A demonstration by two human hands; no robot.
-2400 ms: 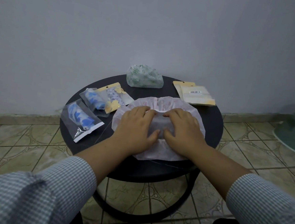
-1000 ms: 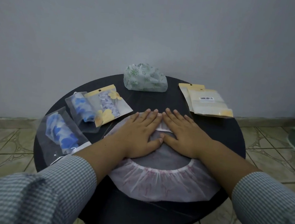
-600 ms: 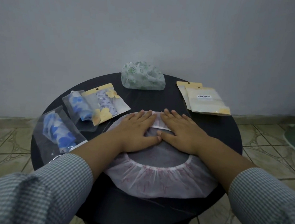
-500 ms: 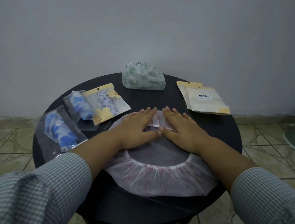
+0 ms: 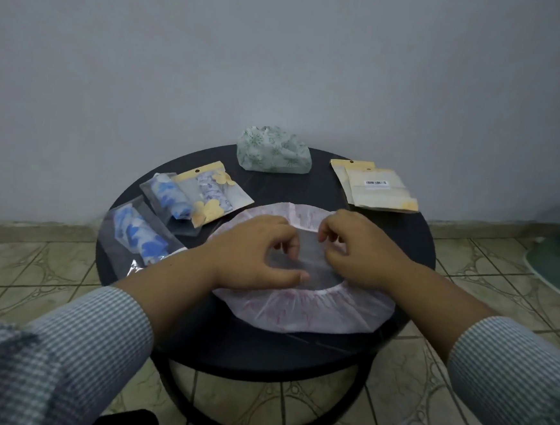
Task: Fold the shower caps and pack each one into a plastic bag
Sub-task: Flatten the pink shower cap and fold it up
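The thin white, pink-patterned plastic shower cap (image 5: 301, 308) lies at the middle of the round black table (image 5: 261, 348), overhanging its near edge. My left hand (image 5: 255, 257) and right hand (image 5: 359, 248) curl onto its film; whether they pinch it, I cannot tell. I judge it may slide off. Room beside it is tight.

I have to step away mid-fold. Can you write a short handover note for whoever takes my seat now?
Left hand and right hand: fingers curled at the middle of the pink shower cap, seemingly pinching it; it lies spread, unfolded, on the round table.
Done: three packed bags at left.
Left: fold and bag this cap, then the green cap at the back. Empty bags wait at back right.
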